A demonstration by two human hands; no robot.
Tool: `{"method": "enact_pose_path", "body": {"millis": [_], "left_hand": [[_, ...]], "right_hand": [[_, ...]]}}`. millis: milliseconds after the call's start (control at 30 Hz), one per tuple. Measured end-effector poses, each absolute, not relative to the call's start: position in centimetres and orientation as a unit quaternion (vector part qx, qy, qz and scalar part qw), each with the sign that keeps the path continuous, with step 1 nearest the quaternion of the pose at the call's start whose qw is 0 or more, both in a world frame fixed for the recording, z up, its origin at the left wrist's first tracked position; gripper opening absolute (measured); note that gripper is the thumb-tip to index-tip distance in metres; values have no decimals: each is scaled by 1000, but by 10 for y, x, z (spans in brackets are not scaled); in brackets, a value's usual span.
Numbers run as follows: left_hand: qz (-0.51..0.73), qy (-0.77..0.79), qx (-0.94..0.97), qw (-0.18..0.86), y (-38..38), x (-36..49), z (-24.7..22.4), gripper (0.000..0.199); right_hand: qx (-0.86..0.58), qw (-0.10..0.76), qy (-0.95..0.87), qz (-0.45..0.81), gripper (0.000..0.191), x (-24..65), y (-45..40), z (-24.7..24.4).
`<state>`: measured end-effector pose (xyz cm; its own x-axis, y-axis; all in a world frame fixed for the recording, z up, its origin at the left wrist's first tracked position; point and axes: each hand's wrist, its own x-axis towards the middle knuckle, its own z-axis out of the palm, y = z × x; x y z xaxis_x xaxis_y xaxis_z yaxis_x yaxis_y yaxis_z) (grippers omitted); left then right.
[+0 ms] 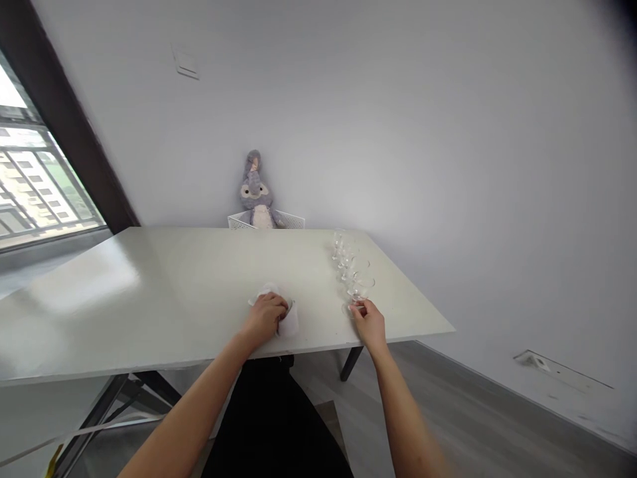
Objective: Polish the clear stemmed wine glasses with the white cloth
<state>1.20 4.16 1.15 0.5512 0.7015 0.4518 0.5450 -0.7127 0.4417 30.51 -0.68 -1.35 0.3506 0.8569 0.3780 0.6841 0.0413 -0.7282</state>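
Observation:
My left hand (269,313) rests near the table's front edge, its fingers curled over a crumpled white cloth or tissue (289,324). To the right, my right hand (369,321) pinches the clear stemmed glass (348,310) at the near end of a row; its round foot shows by the thumb, and part of it is hidden by the fingers. Beyond that hand, several more clear glasses (344,259) run in a line towards the back of the table. Their thin, transparent outlines overlap, so single glasses are hard to separate.
The glossy pale table (189,285) reaches to the wall. Behind its back edge, a grey plush toy (256,192) sits in a white perforated basket (293,221). A window (34,166) is at the left. Dark table legs (351,364) stand below.

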Motion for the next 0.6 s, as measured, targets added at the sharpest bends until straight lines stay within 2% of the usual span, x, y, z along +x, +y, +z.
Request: {"method": "enact_pose_path", "body": {"millis": [133,333,433,600], "left_hand": [[292,387,865,129,26,16,10,30],[310,422,849,68,25,17,18,29],[289,414,860,79,27,18,17,32],[279,433,855,56,27,22,14,20]], "right_hand": [[-686,436,-576,88,24,306,-6,-16],[-697,399,-589,96,17,304,-1,-16],[-688,373,-613,105,14,296,10,-10],[-659,301,-677,128,11,257,54,4]]}}
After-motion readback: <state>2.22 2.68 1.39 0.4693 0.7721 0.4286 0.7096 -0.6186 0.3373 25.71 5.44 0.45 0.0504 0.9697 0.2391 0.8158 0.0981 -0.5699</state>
